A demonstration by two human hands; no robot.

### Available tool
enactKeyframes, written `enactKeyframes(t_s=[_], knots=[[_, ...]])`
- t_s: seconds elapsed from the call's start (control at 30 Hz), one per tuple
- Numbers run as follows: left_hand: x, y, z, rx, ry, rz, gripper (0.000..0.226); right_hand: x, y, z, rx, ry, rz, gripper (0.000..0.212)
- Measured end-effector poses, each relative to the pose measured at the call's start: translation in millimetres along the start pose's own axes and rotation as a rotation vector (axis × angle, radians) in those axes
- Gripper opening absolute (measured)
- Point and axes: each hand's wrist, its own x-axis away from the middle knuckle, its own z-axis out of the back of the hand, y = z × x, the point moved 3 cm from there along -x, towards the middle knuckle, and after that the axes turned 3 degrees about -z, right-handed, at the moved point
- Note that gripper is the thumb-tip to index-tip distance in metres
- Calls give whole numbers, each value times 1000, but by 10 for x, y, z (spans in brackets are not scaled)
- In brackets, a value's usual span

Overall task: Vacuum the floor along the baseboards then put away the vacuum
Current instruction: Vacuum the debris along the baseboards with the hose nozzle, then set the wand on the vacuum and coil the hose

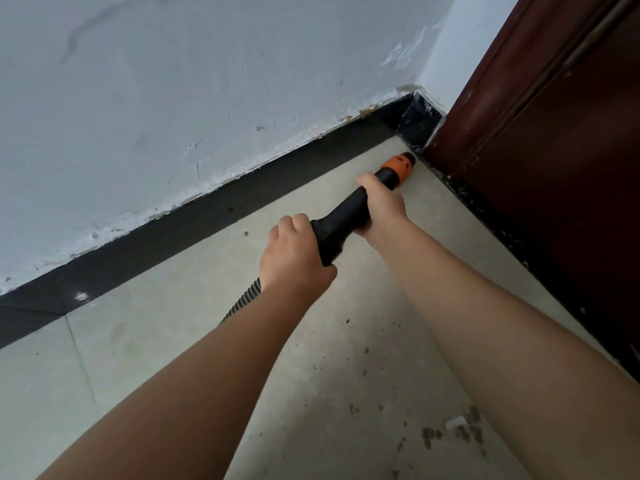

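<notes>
Both hands gripped the black wand point(341, 221): left hand point(294, 254) curled round its rear end, right hand point(382, 206) wrapped round the middle. The orange nozzle point(398, 164) lay at the floor point(207, 341) corner, where baseboard point(173, 233) met door point(554, 150). The ribbed hose point(244, 301) trailed beneath the left wrist.

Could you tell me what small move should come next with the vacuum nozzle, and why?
Probably draw the nozzle back from the corner along the black baseboard: its orange tip already sits in the corner, and specks lie on the floor near that baseboard.
</notes>
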Motion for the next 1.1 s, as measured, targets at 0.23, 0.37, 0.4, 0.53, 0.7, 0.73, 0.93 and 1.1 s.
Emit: enactKeyframes(t_s=[0.23,0.37,0.4,0.53,0.7,0.73,0.93,1.1], knots=[[485,-666,672,-40,-82,86,47,862,432,-545,-197,-96,-124,41],[1094,-1067,1367,-68,-247,201,51,1775,638,-857,-98,-113,-246,45],[1281,-1123,1549,-76,-308,231,52,2006,675,-894,-63,-97,-269,46],[1970,-1170,2300,-21,-453,331,44,2982,703,-961,55,-61,-347,57],[2819,-991,3424,216,-354,606,46,4340,423,-917,189,-184,-276,44],[3040,-944,3665,240,-288,684,47,4606,384,-909,259,-210,-251,41],[4431,-709,4857,159,-3,976,40,6136,280,-846,832,-478,54,41],[5837,-751,5388,149,214,1272,36,7280,547,-1005,1300,-930,363,32]])
